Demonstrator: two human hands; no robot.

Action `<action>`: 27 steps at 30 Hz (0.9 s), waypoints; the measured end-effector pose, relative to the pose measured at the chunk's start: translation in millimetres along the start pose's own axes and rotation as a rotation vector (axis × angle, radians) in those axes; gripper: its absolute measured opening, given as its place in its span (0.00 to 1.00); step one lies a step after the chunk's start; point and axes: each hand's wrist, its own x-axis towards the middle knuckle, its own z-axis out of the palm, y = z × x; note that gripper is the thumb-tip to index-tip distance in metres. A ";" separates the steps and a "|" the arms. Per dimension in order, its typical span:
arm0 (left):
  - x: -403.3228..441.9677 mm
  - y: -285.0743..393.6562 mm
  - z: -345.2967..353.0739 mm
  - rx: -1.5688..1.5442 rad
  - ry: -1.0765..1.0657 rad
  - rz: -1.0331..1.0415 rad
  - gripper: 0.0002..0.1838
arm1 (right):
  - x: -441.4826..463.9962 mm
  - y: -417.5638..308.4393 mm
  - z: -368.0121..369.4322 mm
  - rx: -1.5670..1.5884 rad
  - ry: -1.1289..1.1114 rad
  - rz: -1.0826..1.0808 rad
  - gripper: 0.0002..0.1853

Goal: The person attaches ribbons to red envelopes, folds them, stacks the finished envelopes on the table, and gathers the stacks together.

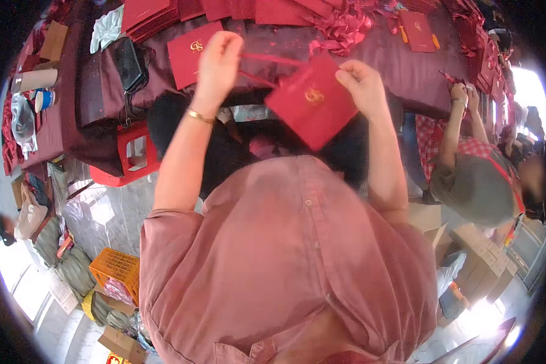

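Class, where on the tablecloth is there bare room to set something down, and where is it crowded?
One bare patch of tablecloth lies between the right hand and the red card beside two orange objects; another lies left of the black case. The far side is crowded with stacked cards and heaped ribbon.

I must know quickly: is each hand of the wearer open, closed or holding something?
Left hand: closed, holding a narrow red ribbon.
Right hand: closed, holding a flat red card-like piece with a gold emblem.
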 end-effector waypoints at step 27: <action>18.6 -57.0 -80.8 0.943 0.072 0.269 0.24 | 95.9 23.9 -9.4 -0.574 0.234 -0.274 0.10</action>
